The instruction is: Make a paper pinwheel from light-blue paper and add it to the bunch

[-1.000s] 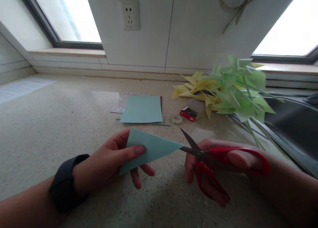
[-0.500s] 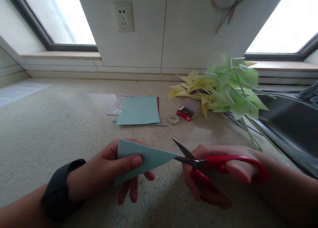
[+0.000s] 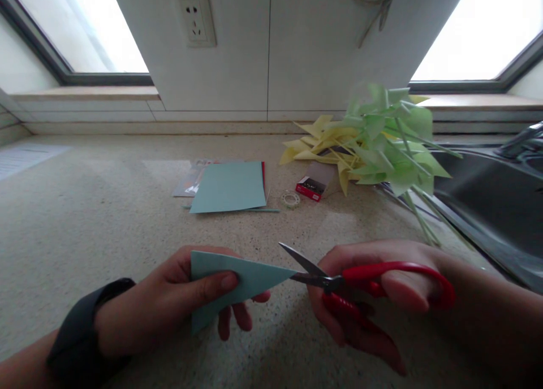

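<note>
The left hand (image 3: 169, 298) is holding a folded blue paper triangle (image 3: 231, 281) just above the counter (image 3: 85, 219), fingers (image 3: 212, 281) pinching it flat. The triangle is lying long from left to right, and its sharp tip is pointing right, at the red scissors (image 3: 339, 279). It is looking smooth and pale blue. The right hand (image 3: 373, 298) is gripping the scissors' red handles, fingers wrapped through them, blades a little open at the tip. Behind the triangle, a blue sheet (image 3: 229, 186) is lying flat.
</note>
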`<state>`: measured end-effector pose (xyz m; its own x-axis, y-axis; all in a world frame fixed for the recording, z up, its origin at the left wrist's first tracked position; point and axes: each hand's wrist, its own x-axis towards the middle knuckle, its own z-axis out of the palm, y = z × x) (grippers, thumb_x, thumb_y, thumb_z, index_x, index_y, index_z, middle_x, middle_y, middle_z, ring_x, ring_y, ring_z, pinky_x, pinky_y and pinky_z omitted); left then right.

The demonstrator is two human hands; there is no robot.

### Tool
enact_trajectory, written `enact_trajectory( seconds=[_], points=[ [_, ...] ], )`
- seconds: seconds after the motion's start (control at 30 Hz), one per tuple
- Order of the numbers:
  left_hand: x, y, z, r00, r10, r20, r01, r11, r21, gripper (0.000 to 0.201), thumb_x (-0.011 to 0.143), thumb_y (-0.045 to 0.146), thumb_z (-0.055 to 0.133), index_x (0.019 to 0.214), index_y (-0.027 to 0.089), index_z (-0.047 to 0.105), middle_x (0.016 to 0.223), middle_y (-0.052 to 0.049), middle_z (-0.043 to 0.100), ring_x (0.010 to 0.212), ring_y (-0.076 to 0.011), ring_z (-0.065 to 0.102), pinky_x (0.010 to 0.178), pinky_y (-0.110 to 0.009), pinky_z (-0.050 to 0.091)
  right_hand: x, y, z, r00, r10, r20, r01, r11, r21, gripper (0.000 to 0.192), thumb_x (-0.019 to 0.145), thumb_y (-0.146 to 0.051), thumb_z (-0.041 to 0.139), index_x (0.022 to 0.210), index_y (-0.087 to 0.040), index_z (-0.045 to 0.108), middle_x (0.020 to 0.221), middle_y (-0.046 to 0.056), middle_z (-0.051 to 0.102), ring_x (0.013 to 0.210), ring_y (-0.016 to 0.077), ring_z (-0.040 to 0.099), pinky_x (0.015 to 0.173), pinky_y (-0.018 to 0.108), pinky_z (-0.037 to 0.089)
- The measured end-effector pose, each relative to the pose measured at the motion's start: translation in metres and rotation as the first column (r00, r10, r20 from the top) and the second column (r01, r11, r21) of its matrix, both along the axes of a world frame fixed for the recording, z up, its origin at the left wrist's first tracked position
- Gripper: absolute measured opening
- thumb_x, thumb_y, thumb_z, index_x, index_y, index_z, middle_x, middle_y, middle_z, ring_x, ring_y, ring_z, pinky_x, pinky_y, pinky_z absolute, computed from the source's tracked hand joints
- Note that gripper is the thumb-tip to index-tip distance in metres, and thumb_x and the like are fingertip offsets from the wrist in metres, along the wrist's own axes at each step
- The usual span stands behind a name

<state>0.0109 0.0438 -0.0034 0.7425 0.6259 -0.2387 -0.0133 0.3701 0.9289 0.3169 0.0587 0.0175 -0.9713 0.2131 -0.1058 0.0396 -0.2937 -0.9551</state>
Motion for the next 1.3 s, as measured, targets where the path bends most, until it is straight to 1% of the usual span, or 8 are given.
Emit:
enact_trajectory(
  seconds=[0.17,0.27,0.33,0.47,0.63,0.9,1.1,1.3],
  points=[
    [0.001,-0.001,0.001,1.000,-0.026,-0.014,0.027,0.996,0.088,0.026,0.102,0.038,0.057,0.112,0.025,0.077,0.110,-0.007,0.078,0.080,-0.0130,0.073,0.070,-0.020,0.057,0.001,-0.011,0.004,0.987,-0.161,-0.027,0.160,0.986,-0.047,0.075,0.086,-0.080,0.050,0.104,-0.008,0.064,0.065,0.000,0.057,0.048,0.0117,0.055,0.049,0.024,0.046],
    [0.000,-0.001,0.002,0.998,-0.035,-0.056,0.042,0.989,0.139,0.028,0.102,0.040,0.056,0.114,0.026,0.077,0.106,-0.007,0.078,0.077,-0.0133,0.071,0.069,-0.022,0.056,0.001,-0.006,0.002,0.998,-0.054,-0.021,0.053,0.998,-0.040,0.077,0.083,-0.082,0.052,0.100,-0.008,0.065,0.073,0.002,0.058,0.053,0.0124,0.057,0.054,0.025,0.051],
    [0.001,-0.002,0.004,0.997,-0.036,-0.072,0.048,0.984,0.171,0.028,0.101,0.041,0.057,0.112,0.025,0.078,0.104,-0.008,0.078,0.075,-0.0135,0.069,0.067,-0.022,0.055,0.001,-0.004,0.001,0.993,0.095,-0.065,-0.097,0.995,-0.025,0.078,0.081,-0.083,0.054,0.100,-0.009,0.064,0.076,0.004,0.057,0.057,0.0129,0.057,0.053,0.025,0.051],
    [0.002,-0.004,0.007,0.997,-0.045,-0.061,0.054,0.985,0.164,0.028,0.102,0.039,0.056,0.112,0.025,0.078,0.107,-0.007,0.077,0.077,-0.0141,0.069,0.068,-0.022,0.055,0.002,-0.004,0.000,0.995,-0.091,0.036,0.091,0.996,-0.021,0.078,0.082,-0.084,0.051,0.102,-0.009,0.063,0.071,0.002,0.055,0.058,0.0135,0.054,0.054,0.025,0.048],
    [0.003,-0.005,0.006,0.997,-0.060,-0.053,0.068,0.984,0.162,0.028,0.103,0.038,0.054,0.114,0.027,0.076,0.110,-0.007,0.076,0.079,-0.0138,0.069,0.069,-0.021,0.055,0.003,0.003,-0.005,0.994,0.101,0.033,-0.099,0.994,-0.055,0.078,0.078,-0.083,0.056,0.107,-0.011,0.060,0.075,0.004,0.057,0.062,0.0158,0.059,0.057,0.028,0.053],
    [0.000,-0.004,0.006,0.993,-0.065,-0.095,0.084,0.973,0.216,0.032,0.103,0.043,0.052,0.115,0.026,0.076,0.103,-0.005,0.075,0.072,-0.0105,0.064,0.064,-0.017,0.051,0.006,0.005,-0.009,0.999,0.038,0.001,-0.038,0.997,-0.062,0.073,0.080,-0.080,0.058,0.108,-0.013,0.062,0.085,0.005,0.057,0.060,0.0121,0.057,0.051,0.023,0.050],
    [0.001,-0.004,0.005,0.994,-0.047,-0.101,0.072,0.965,0.253,0.032,0.104,0.043,0.051,0.115,0.026,0.076,0.079,-0.002,0.068,0.066,-0.0102,0.056,0.060,-0.017,0.046,0.006,0.005,-0.007,0.999,0.009,0.034,-0.007,0.998,-0.056,0.072,0.079,-0.081,0.058,0.108,-0.015,0.060,0.091,0.008,0.059,0.067,0.0138,0.060,0.049,0.021,0.049],
    [0.002,-0.003,0.010,0.991,-0.055,-0.126,0.089,0.955,0.284,0.033,0.104,0.043,0.050,0.115,0.027,0.076,0.078,-0.002,0.067,0.065,-0.0109,0.054,0.060,-0.018,0.044,0.006,0.008,-0.008,1.000,0.021,0.014,-0.019,0.995,-0.097,0.071,0.077,-0.079,0.063,0.106,-0.015,0.060,0.088,0.007,0.059,0.063,0.0133,0.060,0.047,0.021,0.051]
  ],
)
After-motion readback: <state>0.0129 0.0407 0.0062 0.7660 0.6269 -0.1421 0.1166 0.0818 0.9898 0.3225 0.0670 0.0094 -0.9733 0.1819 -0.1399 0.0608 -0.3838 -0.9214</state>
